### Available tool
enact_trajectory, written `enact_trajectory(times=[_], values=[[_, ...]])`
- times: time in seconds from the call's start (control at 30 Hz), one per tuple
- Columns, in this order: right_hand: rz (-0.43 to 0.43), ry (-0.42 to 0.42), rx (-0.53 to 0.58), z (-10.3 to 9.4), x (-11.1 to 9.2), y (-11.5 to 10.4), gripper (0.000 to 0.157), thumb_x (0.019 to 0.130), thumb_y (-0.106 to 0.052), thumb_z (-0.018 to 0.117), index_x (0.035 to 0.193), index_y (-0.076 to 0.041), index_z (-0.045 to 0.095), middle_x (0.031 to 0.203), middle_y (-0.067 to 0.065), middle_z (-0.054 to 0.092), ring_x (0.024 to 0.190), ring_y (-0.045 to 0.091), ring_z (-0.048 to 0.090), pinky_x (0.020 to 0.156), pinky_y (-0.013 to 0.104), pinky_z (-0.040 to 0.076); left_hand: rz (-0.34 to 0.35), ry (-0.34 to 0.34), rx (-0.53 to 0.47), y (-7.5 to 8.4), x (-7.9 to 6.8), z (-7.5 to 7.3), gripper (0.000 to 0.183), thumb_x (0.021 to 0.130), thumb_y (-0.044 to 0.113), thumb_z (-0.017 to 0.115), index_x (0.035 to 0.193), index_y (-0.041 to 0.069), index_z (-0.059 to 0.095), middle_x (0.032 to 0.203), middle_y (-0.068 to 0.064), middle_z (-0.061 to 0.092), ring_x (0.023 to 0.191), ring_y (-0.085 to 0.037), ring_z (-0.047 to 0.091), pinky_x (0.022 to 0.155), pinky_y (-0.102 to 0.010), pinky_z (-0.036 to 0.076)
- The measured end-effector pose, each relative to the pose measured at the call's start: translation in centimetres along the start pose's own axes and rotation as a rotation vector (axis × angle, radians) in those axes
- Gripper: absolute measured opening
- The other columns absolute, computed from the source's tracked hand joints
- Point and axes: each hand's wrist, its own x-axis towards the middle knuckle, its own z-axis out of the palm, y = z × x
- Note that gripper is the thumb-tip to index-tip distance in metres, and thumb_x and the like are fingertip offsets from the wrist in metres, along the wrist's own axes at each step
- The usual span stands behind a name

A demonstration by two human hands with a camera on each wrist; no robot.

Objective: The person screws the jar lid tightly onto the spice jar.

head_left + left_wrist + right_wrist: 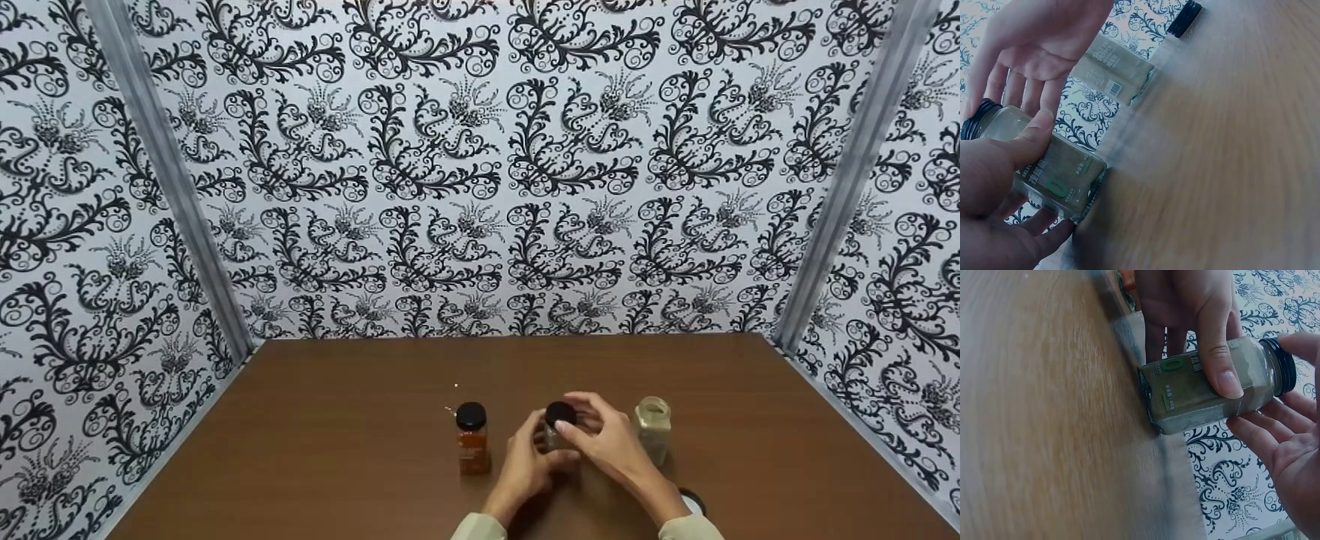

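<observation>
A square glass spice jar with brownish-green powder and a green mark on its label stands at the table's middle, its base close over the wood. My left hand grips the jar's body, the thumb laid across the label in both wrist views. From the other side my right hand holds the black screw lid, thumb on its edge and fingers round behind it. The lid sits on the jar's neck. Just right of my right hand is a second glass jar, uncapped, with pale powder inside.
Left of my hands stands a jar of orange-red spice with a black cap. Near my right forearm lies a loose black lid, its white inside showing. Small pale specks lie by the orange jar. Patterned walls enclose the brown table.
</observation>
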Motion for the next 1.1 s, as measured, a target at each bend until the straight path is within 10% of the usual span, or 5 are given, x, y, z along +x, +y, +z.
enact_trajectory(times=[1.1], values=[[-0.033,-0.024,-0.059,-0.08,-0.06,0.06,0.033,0.093,-0.013,0.070,0.125,-0.008,0.065,0.115,0.016,0.073,0.103,0.025,0.071,0.085,0.024,0.058,-0.018,0.013,0.055,0.10,0.00,0.00,0.063,0.077,0.023,0.087,0.133,0.015,0.059,0.131,-0.014,0.067,0.116,-0.031,0.066,0.093,-0.040,0.057]])
